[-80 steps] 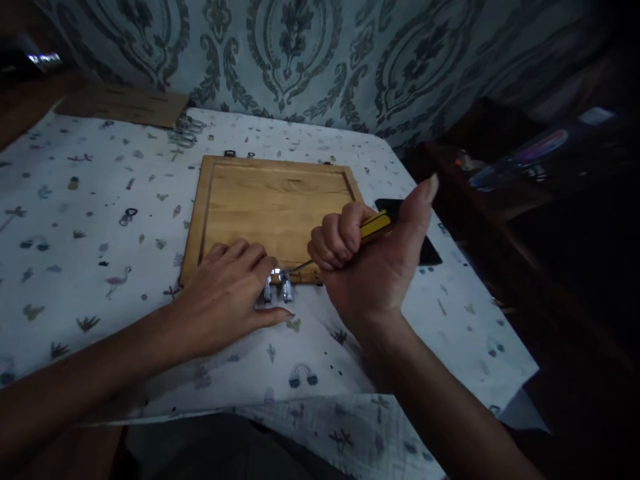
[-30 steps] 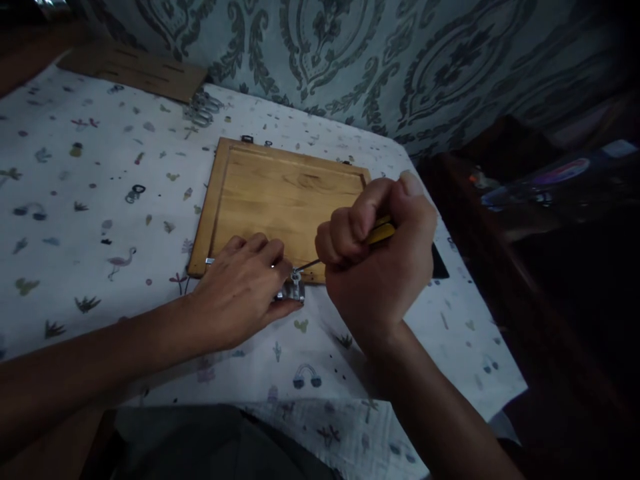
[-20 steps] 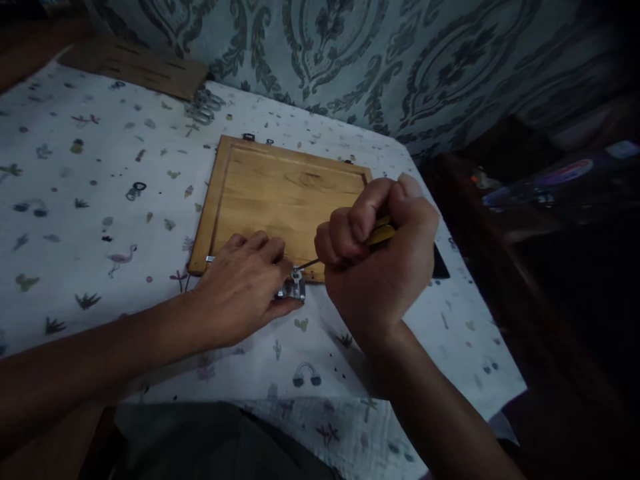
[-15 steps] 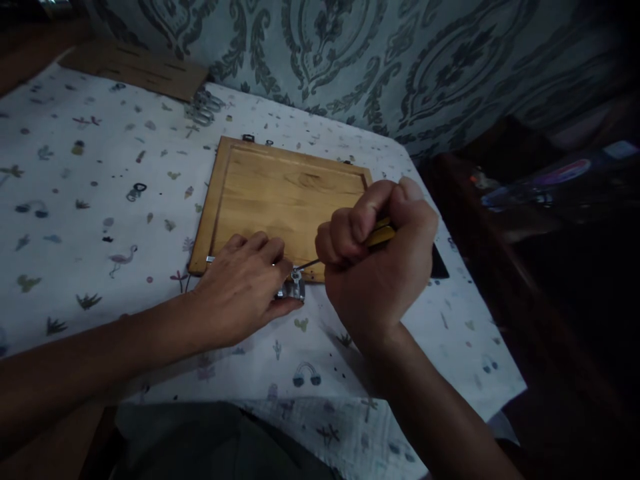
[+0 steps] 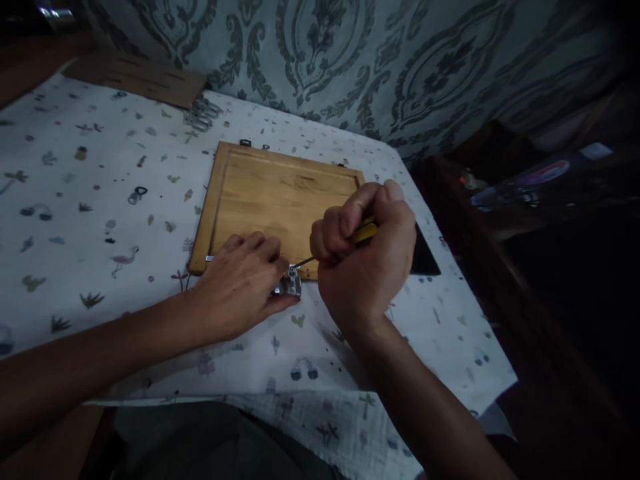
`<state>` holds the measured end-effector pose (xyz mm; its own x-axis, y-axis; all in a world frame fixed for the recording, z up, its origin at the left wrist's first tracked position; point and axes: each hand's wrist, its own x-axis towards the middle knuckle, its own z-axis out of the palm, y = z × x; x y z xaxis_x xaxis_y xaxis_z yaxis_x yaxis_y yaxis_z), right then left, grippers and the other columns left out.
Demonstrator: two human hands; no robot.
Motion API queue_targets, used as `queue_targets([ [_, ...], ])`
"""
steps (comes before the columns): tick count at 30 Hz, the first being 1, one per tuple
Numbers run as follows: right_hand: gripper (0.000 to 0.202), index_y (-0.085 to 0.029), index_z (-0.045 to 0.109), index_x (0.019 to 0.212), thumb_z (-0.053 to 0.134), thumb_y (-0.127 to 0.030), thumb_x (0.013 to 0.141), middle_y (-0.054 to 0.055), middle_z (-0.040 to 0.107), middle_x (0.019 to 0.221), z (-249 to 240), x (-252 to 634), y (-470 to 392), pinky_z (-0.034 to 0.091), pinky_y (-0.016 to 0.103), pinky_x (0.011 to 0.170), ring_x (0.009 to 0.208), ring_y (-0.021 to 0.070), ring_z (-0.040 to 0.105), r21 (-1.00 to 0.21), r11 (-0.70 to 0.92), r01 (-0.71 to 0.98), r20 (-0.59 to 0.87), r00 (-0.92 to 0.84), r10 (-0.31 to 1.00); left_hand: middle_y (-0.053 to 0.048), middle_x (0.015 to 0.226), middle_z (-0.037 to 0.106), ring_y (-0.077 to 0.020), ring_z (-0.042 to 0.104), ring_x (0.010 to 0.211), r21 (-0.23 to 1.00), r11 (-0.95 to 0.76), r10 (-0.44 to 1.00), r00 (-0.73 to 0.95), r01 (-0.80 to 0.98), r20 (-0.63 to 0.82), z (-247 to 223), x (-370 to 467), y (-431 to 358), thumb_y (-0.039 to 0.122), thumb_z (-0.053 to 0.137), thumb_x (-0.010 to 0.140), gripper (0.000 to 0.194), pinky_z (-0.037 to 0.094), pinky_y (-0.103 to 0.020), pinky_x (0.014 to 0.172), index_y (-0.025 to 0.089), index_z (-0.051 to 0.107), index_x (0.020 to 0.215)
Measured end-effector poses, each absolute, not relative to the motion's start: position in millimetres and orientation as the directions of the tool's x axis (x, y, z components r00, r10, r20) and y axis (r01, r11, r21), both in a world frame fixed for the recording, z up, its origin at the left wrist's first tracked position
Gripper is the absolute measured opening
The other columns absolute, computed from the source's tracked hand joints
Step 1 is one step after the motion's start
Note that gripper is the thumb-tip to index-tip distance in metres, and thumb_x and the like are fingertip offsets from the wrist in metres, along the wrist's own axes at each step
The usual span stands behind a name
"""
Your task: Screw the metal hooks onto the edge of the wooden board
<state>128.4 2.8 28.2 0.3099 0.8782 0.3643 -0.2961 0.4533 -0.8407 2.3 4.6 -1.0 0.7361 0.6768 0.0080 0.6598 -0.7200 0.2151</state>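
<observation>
A wooden cabinet door panel [image 5: 280,200] lies flat with its raised frame facing up. At its near edge sits a shiny metal hinge [image 5: 294,287], partly hidden by my fingers. My left hand [image 5: 245,283] is closed on the hinge, the thumb along its near side and the curled fingers over the panel's edge. A screwdriver with a yellow and black handle [image 5: 366,231] is gripped in my right hand [image 5: 367,257]. Its thin shaft slants down to the left, and the tip meets the hinge at a screw.
A patterned white cloth [image 5: 150,267] covers the table. Farther back lie a brown cardboard piece [image 5: 135,79] and several metal hooks or loops [image 5: 203,115]. A flat black object [image 5: 426,257] lies behind my right hand. Off the table's right side is a plastic bottle [image 5: 540,177].
My right hand and the screwdriver have shifted slightly left, with the tip still at the hinge. My left hand keeps its hold. The whole view has moved a little.
</observation>
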Motion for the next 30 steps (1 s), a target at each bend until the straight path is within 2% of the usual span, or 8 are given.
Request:
queue_targets([
  [6,0.042,-0.022,0.039,0.055,0.042,-0.031,0.096,-0.009,0.018,0.044,43,143,-3,0.018,0.020,0.034,0.036,0.0068,0.015,-0.851,0.431,-0.299,0.329,0.335,0.883,-0.010,0.105,0.061,-0.0320,0.056,0.104,0.209,-0.723,0.676,0.737,0.659,0.013,-1,0,5,0.051,0.059,0.092,0.040,0.046,-0.049,0.087,0.015,0.069,0.107],
  [10,0.042,-0.021,0.039,0.055,0.034,-0.021,0.097,-0.007,0.020,0.051,54,156,-14,0.022,0.019,0.036,0.038,0.0061,0.019,-0.816,0.535,-0.218,0.411,0.433,0.802,-0.009,0.105,0.061,-0.0312,0.055,0.103,0.186,-0.731,0.673,0.739,0.657,0.032,-3,0,4,0.049,0.061,0.091,0.038,0.046,-0.047,0.086,0.016,0.067,0.108],
  [14,0.039,-0.021,0.043,0.053,0.046,-0.026,0.092,-0.008,0.022,0.046,45,166,-17,0.021,0.018,0.035,0.035,0.0054,0.020,-0.832,0.512,-0.212,0.384,0.445,0.809,-0.010,0.105,0.060,-0.0316,0.055,0.102,0.158,-0.733,0.674,0.737,0.661,0.046,-5,2,2,0.050,0.061,0.091,0.041,0.046,-0.048,0.085,0.015,0.065,0.110],
  [18,0.036,-0.020,0.046,0.052,0.059,-0.030,0.084,-0.010,0.025,0.039,31,174,-21,0.018,0.018,0.032,0.033,0.0049,0.016,-0.838,0.477,-0.265,0.326,0.460,0.826,-0.009,0.104,0.060,-0.0310,0.055,0.102,0.163,-0.736,0.669,0.743,0.657,0.030,-4,3,3,0.049,0.060,0.092,0.035,0.046,-0.047,0.084,0.018,0.066,0.108],
  [22,0.036,-0.020,0.047,0.054,0.057,-0.030,0.086,-0.009,0.026,0.041,26,181,-32,0.021,0.017,0.034,0.035,0.0053,0.018,-0.843,0.459,-0.279,0.294,0.476,0.829,-0.008,0.103,0.060,-0.0295,0.055,0.101,0.177,-0.728,0.676,0.737,0.662,0.022,-2,3,3,0.049,0.060,0.092,0.037,0.046,-0.045,0.082,0.019,0.067,0.110],
  [27,0.035,-0.021,0.049,0.056,0.057,-0.034,0.087,-0.009,0.027,0.040,19,187,-46,0.023,0.019,0.035,0.035,0.0063,0.018,-0.864,0.399,-0.309,0.242,0.440,0.865,-0.010,0.107,0.061,-0.0311,0.055,0.104,0.159,-0.724,0.676,0.736,0.671,-0.031,1,4,1,0.047,0.060,0.093,0.038,0.047,-0.049,0.086,0.016,0.065,0.114],
  [30,0.036,-0.021,0.050,0.057,0.056,-0.037,0.089,-0.008,0.028,0.040,15,188,-52,0.024,0.019,0.036,0.036,0.0067,0.018,-0.878,0.375,-0.299,0.228,0.427,0.875,-0.010,0.108,0.062,-0.0312,0.056,0.105,0.181,-0.738,0.659,0.752,0.650,-0.012,0,-1,1,0.045,0.062,0.091,0.042,0.048,-0.050,0.087,0.015,0.063,0.119],
])
